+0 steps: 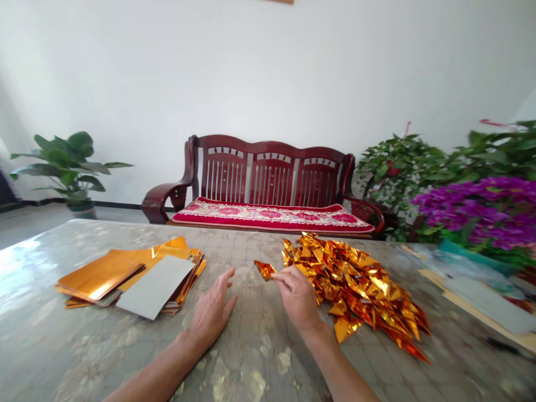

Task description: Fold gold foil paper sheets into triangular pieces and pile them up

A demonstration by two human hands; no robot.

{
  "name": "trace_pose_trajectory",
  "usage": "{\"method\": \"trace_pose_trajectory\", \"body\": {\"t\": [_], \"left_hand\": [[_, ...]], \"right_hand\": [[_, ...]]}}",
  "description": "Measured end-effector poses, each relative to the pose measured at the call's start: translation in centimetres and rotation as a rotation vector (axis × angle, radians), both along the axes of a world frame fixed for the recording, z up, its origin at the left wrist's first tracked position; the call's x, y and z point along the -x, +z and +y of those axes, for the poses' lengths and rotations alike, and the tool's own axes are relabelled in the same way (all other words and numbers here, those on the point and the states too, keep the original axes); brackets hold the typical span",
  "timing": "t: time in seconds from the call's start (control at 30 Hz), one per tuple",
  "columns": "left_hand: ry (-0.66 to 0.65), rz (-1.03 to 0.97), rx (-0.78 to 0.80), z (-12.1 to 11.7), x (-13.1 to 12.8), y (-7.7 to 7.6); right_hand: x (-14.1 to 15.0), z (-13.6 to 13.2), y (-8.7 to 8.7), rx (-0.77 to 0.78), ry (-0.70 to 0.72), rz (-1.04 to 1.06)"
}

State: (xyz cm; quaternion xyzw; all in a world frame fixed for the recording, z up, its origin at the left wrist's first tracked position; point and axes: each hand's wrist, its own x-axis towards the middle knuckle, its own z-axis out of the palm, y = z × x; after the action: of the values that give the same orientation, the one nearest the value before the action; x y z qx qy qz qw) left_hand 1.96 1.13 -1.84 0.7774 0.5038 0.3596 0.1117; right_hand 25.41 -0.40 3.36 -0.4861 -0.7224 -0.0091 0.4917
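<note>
Between the fingers of my right hand is a small folded gold foil paper piece, its pointed end toward the left. My left hand hovers over or rests on the table, fingers apart and nothing in them; I cannot tell if it touches the surface. Just right of my right hand lies a large heap of folded gold foil pieces. Left of my left hand is a loose stack of flat gold foil sheets, with a pale sheet face up on its near side.
The table has a patterned, glossy cover. At its right stand purple flowers, with a clear plastic bag and flat pale sheets before them. Behind the table is a dark red wooden bench. A potted plant stands far left.
</note>
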Motion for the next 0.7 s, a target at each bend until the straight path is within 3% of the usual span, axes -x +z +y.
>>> {"method": "trace_pose_trajectory", "body": {"t": [0.23, 0.43, 0.6, 0.7], "left_hand": [[-0.045, 0.065, 0.141, 0.0, -0.1, 0.5], [-0.038, 0.078, 0.159, 0.1, 0.0, 0.4], [-0.063, 0.075, 0.17, 0.0, 0.0, 0.7], [-0.076, 0.085, 0.176, -0.1, -0.1, 0.7]], "right_hand": [[-4.8, 0.8, 2.7, 0.03, -0.204, 0.137], [-10.6, 0.9, 4.5, 0.035, -0.555, 0.18], [-14.8, 0.4, 4.9, 0.173, -0.79, 0.157], [-16.1, 0.2, 4.6, 0.281, -0.845, 0.153]]}}
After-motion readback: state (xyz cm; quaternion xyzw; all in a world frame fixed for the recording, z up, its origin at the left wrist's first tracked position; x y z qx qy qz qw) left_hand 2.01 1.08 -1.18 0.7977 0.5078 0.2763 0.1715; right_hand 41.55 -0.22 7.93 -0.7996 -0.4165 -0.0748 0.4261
